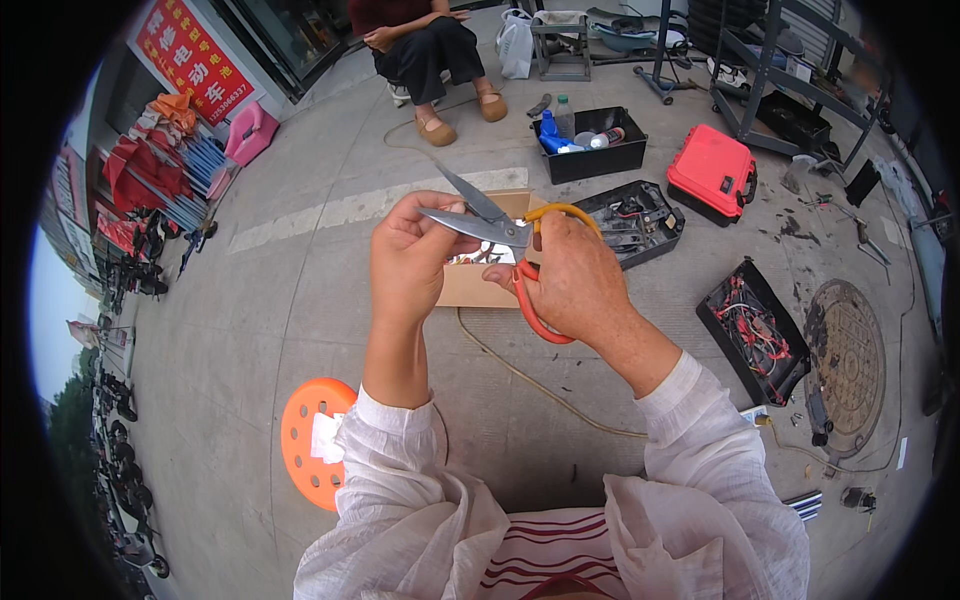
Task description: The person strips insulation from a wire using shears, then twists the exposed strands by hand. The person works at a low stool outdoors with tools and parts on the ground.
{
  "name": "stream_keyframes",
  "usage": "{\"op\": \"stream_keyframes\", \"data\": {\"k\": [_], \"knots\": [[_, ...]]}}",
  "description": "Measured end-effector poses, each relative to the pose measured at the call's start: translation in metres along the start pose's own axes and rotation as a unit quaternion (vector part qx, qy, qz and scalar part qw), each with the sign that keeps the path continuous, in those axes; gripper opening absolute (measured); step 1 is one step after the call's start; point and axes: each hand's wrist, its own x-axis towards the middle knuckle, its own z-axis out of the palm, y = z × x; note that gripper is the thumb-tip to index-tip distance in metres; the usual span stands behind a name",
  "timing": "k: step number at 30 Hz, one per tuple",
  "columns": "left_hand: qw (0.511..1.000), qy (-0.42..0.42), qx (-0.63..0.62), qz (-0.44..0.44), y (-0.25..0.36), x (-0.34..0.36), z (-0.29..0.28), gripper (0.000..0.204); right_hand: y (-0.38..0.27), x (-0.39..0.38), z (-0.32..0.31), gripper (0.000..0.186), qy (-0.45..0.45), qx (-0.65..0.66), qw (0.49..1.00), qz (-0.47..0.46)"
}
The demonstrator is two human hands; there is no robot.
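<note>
A large pair of scissors (487, 209) is held up in front of me with its blades spread apart. One handle loop is yellow, the other orange-red. My right hand (585, 275) wraps round the handles. The fingers of my left hand (405, 245) are closed at the lower blade, near its tip; whether something small is pinched there too is not visible. Below and behind the scissors, partly covered by my hands, an open cardboard box (470, 290) contains small coloured items.
An orange stool (305, 455) with white paper stands at left. To the right are a black tray of parts (640, 225), a red case (710, 170), a bin of wires (765, 345) and a bin with bottles (600, 165). A cable (540, 385) crosses the ground. Someone (425, 60) sits ahead.
</note>
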Motion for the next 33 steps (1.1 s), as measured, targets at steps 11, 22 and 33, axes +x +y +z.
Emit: {"op": "stream_keyframes", "data": {"k": [11,22,33], "knots": [[1.000,0.004,-0.006,-0.002,-0.0019,0.0012,-0.0041,0.011,0.0041,0.0002,0.0087,0.077,0.045,0.014,0.999,-0.027],[1.000,-0.001,0.011,0.007,0.0010,-0.0015,0.0019,0.010,0.0036,-0.0001,0.0064,0.072,0.027,-0.005,1.000,-0.005],[1.000,-0.001,0.001,0.002,-0.0002,-0.0005,-0.0006,0.012,0.0017,-0.0006,0.0047,0.075,0.012,-0.003,1.000,0.001]]}}
